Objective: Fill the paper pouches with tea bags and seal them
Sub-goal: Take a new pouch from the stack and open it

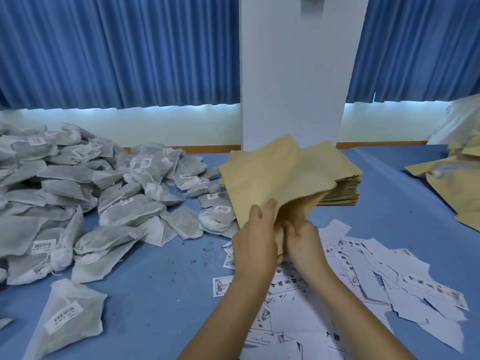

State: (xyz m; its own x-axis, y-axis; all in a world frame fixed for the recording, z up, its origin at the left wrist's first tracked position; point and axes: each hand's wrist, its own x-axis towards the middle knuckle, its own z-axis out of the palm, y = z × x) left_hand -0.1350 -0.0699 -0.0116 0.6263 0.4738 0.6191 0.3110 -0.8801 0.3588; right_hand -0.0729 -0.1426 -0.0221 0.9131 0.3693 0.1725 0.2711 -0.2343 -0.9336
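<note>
I hold a brown paper pouch (272,178) up above the blue table (155,294), tilted, with its mouth toward me. My left hand (253,245) grips the pouch's near left edge, thumb on top. My right hand (302,240) grips the lower right edge, fingers curled at the opening. Behind the pouch lies a stack of flat brown pouches (342,188). A big heap of white mesh tea bags (78,183) with barcode labels covers the table's left side; one tea bag (70,320) lies apart at the near left.
Several white printed labels (376,281) are scattered under and to the right of my arms. More brown pouches (457,178) lie at the right edge. A white pillar (293,74) and blue curtains (117,48) stand behind the table. Loose tea crumbs dot the table's middle.
</note>
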